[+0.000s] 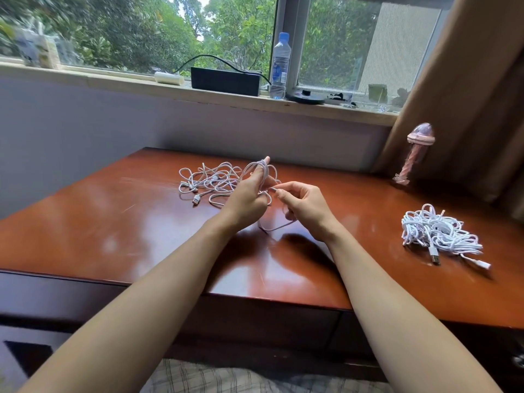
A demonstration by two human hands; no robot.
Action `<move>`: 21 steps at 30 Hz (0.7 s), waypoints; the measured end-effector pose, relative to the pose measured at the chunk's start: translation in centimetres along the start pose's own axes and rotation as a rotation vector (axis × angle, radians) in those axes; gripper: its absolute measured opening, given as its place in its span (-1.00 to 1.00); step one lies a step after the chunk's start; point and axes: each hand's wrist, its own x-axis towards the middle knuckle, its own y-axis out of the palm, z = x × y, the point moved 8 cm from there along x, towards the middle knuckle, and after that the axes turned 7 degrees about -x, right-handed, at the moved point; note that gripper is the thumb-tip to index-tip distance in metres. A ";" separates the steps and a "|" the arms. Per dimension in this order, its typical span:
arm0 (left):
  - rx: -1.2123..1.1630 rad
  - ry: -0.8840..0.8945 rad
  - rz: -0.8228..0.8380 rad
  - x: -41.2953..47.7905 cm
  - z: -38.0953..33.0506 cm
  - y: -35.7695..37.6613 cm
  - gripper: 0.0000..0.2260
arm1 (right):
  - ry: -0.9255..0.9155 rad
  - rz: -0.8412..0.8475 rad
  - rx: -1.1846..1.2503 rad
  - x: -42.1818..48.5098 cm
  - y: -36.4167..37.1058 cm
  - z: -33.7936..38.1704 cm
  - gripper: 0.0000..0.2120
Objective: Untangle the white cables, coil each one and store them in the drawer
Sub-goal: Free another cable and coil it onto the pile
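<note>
A: Head view, what's the surface?
B: Glossy red-brown tabletop (136, 222) with window glare on it. Loose tangle of white cables (209, 180) at far centre. Tight bundle of cables (439, 234) near the right edge, with plugs sticking out on its near side.
A: Hands?
B: Left hand (249, 194): grip clenched round a coiled cable (249, 166), held above the tabletop just right of the tangle. Right hand (306, 205): grip pinching the same cable just beside the left hand. A slack loop hangs below both hands toward the wood.
A: Room?
B: Pale wall (198, 123) behind. Windowsill (99, 78) above it carries a black box (225, 80) and a water bottle (280, 66). Trees outside. Brown curtain (467, 95) on the right, pink ornament (416, 148) standing in front of it. Dark wood front (269, 316) under the near edge; can't tell which part is the drawer.
</note>
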 end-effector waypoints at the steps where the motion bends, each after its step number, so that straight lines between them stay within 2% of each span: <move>1: 0.048 0.028 -0.002 0.0 -0.1 -0.1 -0.30 | 0.001 -0.005 -0.015 0.0 -0.1 0.0 -0.87; 4: 0.173 0.135 -0.007 -0.3 -0.9 -0.1 -0.50 | -0.011 -0.027 -0.024 -0.1 -0.2 0.3 -0.88; 7: 0.253 0.200 0.000 -0.5 -1.5 0.2 -0.90 | -0.035 -0.052 0.006 -0.3 -0.4 0.9 -0.89; 13: 0.245 0.154 -0.063 -0.4 -1.3 -0.6 -0.84 | -0.016 -0.036 0.063 -0.1 -0.6 0.9 -0.89; 15: 0.218 0.137 -0.126 -0.3 -1.5 -1.2 -0.75 | -0.024 -0.012 0.104 0.0 -0.6 0.9 -0.85; 17: 0.191 0.127 -0.210 -0.4 -1.8 -2.0 -0.66 | -0.025 0.032 0.099 -0.1 -0.2 0.9 -0.82; 19: 0.145 0.107 -0.288 -0.5 -1.9 -2.9 -0.70 | 0.001 0.099 0.112 -0.2 0.6 0.6 -0.75; 21: 0.110 0.092 -0.338 -0.6 -2.0 -3.5 -0.71 | 0.028 0.171 0.134 -0.4 1.3 0.3 -0.77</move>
